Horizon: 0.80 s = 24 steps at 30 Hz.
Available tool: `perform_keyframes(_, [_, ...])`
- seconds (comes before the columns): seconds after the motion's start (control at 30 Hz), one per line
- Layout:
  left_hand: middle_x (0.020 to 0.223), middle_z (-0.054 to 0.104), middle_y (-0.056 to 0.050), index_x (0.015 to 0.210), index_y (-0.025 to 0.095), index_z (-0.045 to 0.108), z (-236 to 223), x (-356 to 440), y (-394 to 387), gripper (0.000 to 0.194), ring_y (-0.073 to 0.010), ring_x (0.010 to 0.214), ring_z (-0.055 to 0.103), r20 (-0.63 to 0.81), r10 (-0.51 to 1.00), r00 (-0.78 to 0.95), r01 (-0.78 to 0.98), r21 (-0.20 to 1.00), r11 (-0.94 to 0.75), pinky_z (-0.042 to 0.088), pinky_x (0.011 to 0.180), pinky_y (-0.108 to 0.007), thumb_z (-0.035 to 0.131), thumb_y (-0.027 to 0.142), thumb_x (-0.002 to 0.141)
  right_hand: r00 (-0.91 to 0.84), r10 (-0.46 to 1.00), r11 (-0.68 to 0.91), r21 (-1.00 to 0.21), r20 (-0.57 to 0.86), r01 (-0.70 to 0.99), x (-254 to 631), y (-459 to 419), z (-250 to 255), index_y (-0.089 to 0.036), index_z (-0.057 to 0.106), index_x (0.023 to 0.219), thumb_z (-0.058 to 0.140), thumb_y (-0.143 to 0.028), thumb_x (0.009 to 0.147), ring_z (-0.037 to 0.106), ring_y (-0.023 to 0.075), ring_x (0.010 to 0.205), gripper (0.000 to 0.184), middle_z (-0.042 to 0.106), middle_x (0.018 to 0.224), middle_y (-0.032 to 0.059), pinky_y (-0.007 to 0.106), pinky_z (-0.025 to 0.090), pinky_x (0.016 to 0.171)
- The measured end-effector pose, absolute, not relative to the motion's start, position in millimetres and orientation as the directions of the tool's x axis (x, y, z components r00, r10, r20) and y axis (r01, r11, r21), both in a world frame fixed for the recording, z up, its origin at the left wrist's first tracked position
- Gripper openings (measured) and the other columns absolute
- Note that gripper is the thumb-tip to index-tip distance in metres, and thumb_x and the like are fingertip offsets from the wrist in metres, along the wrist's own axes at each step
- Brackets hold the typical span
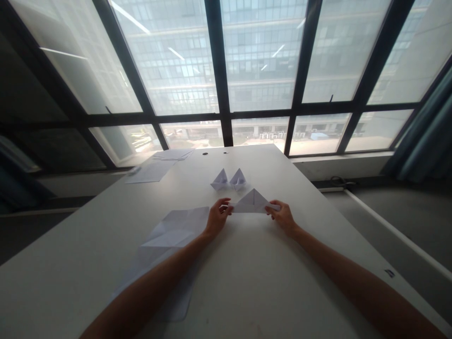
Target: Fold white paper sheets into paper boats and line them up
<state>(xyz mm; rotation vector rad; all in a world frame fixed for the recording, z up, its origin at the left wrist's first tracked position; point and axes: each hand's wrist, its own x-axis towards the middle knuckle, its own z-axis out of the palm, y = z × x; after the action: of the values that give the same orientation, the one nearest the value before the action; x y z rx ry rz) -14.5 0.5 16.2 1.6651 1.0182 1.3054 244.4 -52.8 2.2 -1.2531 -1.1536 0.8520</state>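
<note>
A white folded paper triangle is held just above the white table, pinched at both ends. My left hand is closed on its left tip and my right hand on its right tip. Just beyond it, two small folded paper boats stand side by side on the table.
A creased, partly folded sheet lies to the left of my left hand, with another sheet under my left forearm. More loose paper sheets lie at the far left edge. Two small dark discs sit near the window.
</note>
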Motion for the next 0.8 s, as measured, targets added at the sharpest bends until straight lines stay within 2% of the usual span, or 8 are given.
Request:
perform_keyframes(0.07, [0.089,0.063,-0.003,0.106,0.016,0.061,17.3,-15.3,1.8,0.036,-0.0133,0.066,0.064,0.332,0.933,0.139,0.082,0.935,-0.345,0.054,0.06,-0.026,0.071,0.035,0.077,0.246,0.952,0.158,-0.982,0.18,0.108,244.6,-52.7,1.9,-0.015,0.067,0.085,0.075,-0.046,0.067,0.046,0.0112,0.048,0.037,0.061,0.058,0.0,0.023,0.037,0.044])
perform_keyframes(0.17, [0.099,0.067,-0.007,0.098,0.015,0.061,18.5,-15.5,2.0,0.034,-0.0139,0.067,0.065,0.332,0.935,0.123,0.045,0.94,-0.339,0.056,0.061,-0.028,0.074,0.037,0.075,0.252,0.951,0.155,-0.982,0.177,0.106,244.7,-52.3,1.3,-0.015,0.066,0.085,0.075,-0.046,0.067,0.045,0.0108,0.047,0.037,0.061,0.058,-0.0001,0.023,0.036,0.044])
perform_keyframes(0.37, [0.109,0.069,-0.013,0.084,0.013,0.07,15.5,-14.9,3.1,0.032,-0.0182,0.074,0.068,0.29,0.945,0.154,0.019,0.955,-0.296,0.057,0.069,-0.033,0.074,0.043,0.075,0.266,0.947,0.158,-0.983,0.178,0.095,245.2,-50.9,-0.1,-0.015,0.067,0.084,0.076,-0.047,0.066,0.046,0.011,0.046,0.038,0.061,0.057,-0.0004,0.023,0.037,0.043])
perform_keyframes(0.5, [0.111,0.069,-0.013,0.086,0.014,0.075,14.7,-15.7,2.7,0.033,-0.0181,0.074,0.068,0.302,0.932,0.199,0.085,0.943,-0.323,0.057,0.071,-0.033,0.077,0.043,0.072,0.267,0.945,0.17,-0.982,0.187,0.085,245.9,-51.0,-0.8,-0.015,0.067,0.085,0.076,-0.046,0.067,0.046,0.011,0.047,0.037,0.061,0.058,-0.0007,0.023,0.037,0.044])
perform_keyframes(0.57, [0.105,0.071,-0.011,0.084,0.014,0.076,15.6,-15.9,1.7,0.031,-0.0184,0.074,0.068,0.311,0.921,0.233,0.152,0.924,-0.351,0.056,0.07,-0.031,0.077,0.042,0.071,0.259,0.946,0.178,-0.981,0.192,0.08,245.8,-51.6,-0.6,-0.015,0.066,0.084,0.076,-0.046,0.067,0.047,0.0109,0.047,0.036,0.061,0.058,-0.0007,0.023,0.037,0.044])
perform_keyframes(0.67, [0.083,0.074,-0.007,0.078,0.015,0.075,17.1,-15.2,0.0,0.028,-0.0194,0.074,0.067,0.312,0.918,0.245,0.239,0.898,-0.369,0.054,0.07,-0.029,0.073,0.043,0.075,0.246,0.949,0.184,-0.98,0.198,0.08,245.1,-53.0,0.7,-0.015,0.066,0.084,0.076,-0.045,0.068,0.047,0.0108,0.047,0.036,0.061,0.059,-0.0003,0.023,0.038,0.044])
perform_keyframes(0.8, [0.074,0.073,-0.006,0.086,0.014,0.074,18.9,-12.1,-2.5,0.032,-0.0191,0.068,0.067,0.261,0.932,0.251,0.211,0.925,-0.316,0.052,0.063,-0.028,0.07,0.044,0.075,0.245,0.95,0.178,-0.98,0.194,0.087,243.6,-54.1,3.3,-0.015,0.067,0.083,0.076,-0.046,0.066,0.049,0.0112,0.047,0.036,0.062,0.059,0.0,0.023,0.04,0.044])
